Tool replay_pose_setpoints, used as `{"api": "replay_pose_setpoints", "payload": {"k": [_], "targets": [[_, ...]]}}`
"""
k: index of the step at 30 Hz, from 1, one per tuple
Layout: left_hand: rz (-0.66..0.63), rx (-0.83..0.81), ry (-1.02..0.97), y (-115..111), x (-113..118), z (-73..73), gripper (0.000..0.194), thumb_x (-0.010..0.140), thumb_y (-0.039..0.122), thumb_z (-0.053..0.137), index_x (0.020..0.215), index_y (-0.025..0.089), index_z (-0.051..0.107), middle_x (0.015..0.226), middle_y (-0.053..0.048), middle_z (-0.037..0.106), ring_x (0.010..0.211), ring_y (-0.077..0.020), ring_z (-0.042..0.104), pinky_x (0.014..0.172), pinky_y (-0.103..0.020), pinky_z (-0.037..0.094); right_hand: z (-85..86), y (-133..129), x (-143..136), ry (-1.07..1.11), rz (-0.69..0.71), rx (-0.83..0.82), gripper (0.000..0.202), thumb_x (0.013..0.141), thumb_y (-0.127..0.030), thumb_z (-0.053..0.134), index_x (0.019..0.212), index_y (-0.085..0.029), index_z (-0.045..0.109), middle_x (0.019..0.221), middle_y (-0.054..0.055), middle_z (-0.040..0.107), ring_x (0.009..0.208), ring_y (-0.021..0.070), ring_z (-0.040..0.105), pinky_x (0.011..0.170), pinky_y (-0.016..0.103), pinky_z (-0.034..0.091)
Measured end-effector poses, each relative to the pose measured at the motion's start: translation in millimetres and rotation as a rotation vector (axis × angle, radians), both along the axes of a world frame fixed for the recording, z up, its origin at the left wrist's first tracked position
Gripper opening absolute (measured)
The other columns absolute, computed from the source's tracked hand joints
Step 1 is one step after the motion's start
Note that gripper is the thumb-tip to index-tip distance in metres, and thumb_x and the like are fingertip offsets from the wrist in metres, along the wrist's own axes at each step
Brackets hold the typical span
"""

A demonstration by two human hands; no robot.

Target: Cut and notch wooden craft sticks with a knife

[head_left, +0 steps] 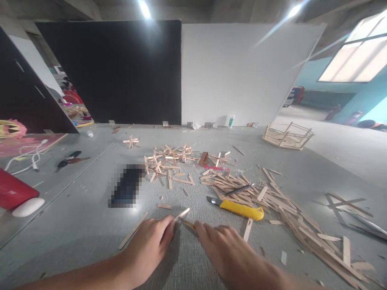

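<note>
My left hand (154,237) is closed on a pale wooden craft stick (182,214), whose end points up and to the right out of my fingers. My right hand (222,243) grips a small craft knife (190,227) with a yellowish body, mostly hidden in the fist. The knife's tip is close to the stick; whether they touch I cannot tell. Just beyond my right hand lies a yellow utility knife (242,210) with its dark blade pointing left. A single craft stick (134,230) rests beside my left hand.
Piles of craft sticks (236,187) spread across the grey table (90,225), with a black pen (240,189) on top. A blurred-out dark rectangle (127,187) lies left of centre. Farther off are a stick frame (288,137), a glue bottle (231,121) and a red object (15,191).
</note>
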State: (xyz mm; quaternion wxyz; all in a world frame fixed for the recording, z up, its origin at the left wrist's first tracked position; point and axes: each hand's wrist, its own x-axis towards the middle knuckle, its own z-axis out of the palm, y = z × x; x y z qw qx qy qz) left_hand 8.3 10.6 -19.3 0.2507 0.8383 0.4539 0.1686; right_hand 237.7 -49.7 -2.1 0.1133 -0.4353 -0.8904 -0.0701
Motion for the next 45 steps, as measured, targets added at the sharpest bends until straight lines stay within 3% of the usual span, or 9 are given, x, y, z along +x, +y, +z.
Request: {"api": "replay_pose_setpoints", "payload": {"k": [3, 6, 11, 20, 27, 31, 37, 42, 45], "targets": [[-0.029, -0.006, -0.009, -2.2, -1.5, 0.3, 0.044, 0.11, 0.034, 0.03, 0.085, 0.021, 0.064, 0.067, -0.002, 0.068, 0.054, -0.0158, 0.059, 0.054, -0.027, 0.036, -2.9, -4.8, -1.7, -0.165, -0.064, 0.074, 0.034, 0.085, -0.005, 0.056, 0.116, -0.013, 0.066, 0.083, 0.008, 0.069, 0.064, 0.0197, 0.062, 0.061, 0.033, 0.048], [-0.071, -0.023, -0.041, -1.6, -3.0, 2.4, 0.039, 0.109, 0.03, 0.031, 0.095, 0.021, 0.066, 0.075, -0.003, 0.071, 0.063, -0.0181, 0.065, 0.06, -0.027, 0.041, 5.2, 14.0, 5.1, -0.2, -0.101, 0.161, 0.028, 0.081, -0.006, 0.059, 0.106, -0.013, 0.07, 0.091, 0.013, 0.071, 0.079, 0.027, 0.065, 0.081, 0.043, 0.053], [-0.033, -0.012, -0.088, 5.2, -2.1, 4.6, 0.034, 0.108, 0.024, 0.034, 0.097, 0.02, 0.067, 0.075, -0.003, 0.07, 0.068, -0.0186, 0.066, 0.066, -0.028, 0.044, 17.5, 54.8, 21.9, -0.014, -0.16, 0.008, 0.024, 0.084, 0.006, 0.058, 0.087, -0.015, 0.07, 0.096, 0.011, 0.071, 0.092, 0.0247, 0.065, 0.087, 0.04, 0.051], [-0.033, -0.034, -0.041, 10.0, -2.7, 1.6, 0.038, 0.109, 0.032, 0.031, 0.091, 0.019, 0.061, 0.064, 0.004, 0.055, 0.054, -0.0124, 0.046, 0.057, -0.025, 0.03, 29.4, 14.8, -4.9, 0.167, -0.149, -0.315, 0.012, 0.093, -0.008, 0.061, 0.085, -0.015, 0.068, 0.086, 0.006, 0.068, 0.073, 0.0155, 0.064, 0.065, 0.028, 0.045], [-0.07, -0.12, 0.0, 5.8, 3.9, 16.6, 0.036, 0.108, 0.03, 0.033, 0.096, 0.02, 0.065, 0.064, 0.003, 0.058, 0.055, -0.0141, 0.052, 0.057, -0.026, 0.031, 39.0, 22.1, 23.0, 0.076, -0.177, -0.298, 0.027, 0.08, 0.006, 0.053, 0.079, -0.018, 0.064, 0.083, 0.004, 0.068, 0.064, 0.014, 0.061, 0.057, 0.028, 0.042], [-0.097, -0.176, -0.029, -0.5, 23.6, 27.9, 0.031, 0.107, 0.027, 0.034, 0.112, 0.018, 0.064, 0.063, 0.003, 0.058, 0.053, -0.0147, 0.054, 0.054, -0.025, 0.033, 42.0, 9.4, 38.0, 0.068, -0.187, -0.204, 0.038, 0.08, 0.006, 0.05, 0.104, -0.018, 0.066, 0.099, 0.009, 0.072, 0.081, 0.0202, 0.068, 0.069, 0.031, 0.049], [-0.08, -0.219, -0.07, -2.1, 69.0, 27.6, 0.041, 0.105, 0.024, 0.03, 0.135, 0.01, 0.054, 0.064, -0.001, 0.06, 0.058, -0.0174, 0.058, 0.058, -0.027, 0.041, 22.4, 10.3, 67.6, 0.053, -0.304, -0.059, 0.008, 0.095, -0.012, 0.061, 0.098, -0.019, 0.064, 0.09, 0.006, 0.07, 0.078, 0.0231, 0.07, 0.067, 0.035, 0.05], [-0.082, -0.173, -0.059, -3.9, 100.8, 6.8, 0.063, 0.105, 0.022, 0.028, 0.163, 0.008, 0.006, 0.069, 0.0, 0.061, 0.06, -0.0192, 0.059, 0.061, -0.029, 0.044, 10.3, 3.6, 93.7, 0.05, -0.396, -0.006, 0.01, 0.097, -0.01, 0.059, 0.092, -0.019, 0.062, 0.086, 0.004, 0.071, 0.069, 0.02, 0.07, 0.057, 0.031, 0.046], [-0.066, -0.112, -0.049, -3.8, 111.2, -5.6, 0.066, 0.105, 0.022, 0.029, 0.164, 0.012, 0.001, 0.069, -0.001, 0.061, 0.059, -0.0205, 0.06, 0.06, -0.029, 0.043, 3.0, -2.1, 99.8, 0.044, -0.413, 0.025, 0.009, 0.095, -0.01, 0.061, 0.094, -0.018, 0.062, 0.083, 0.003, 0.072, 0.062, 0.0184, 0.069, 0.052, 0.03, 0.043]]}}
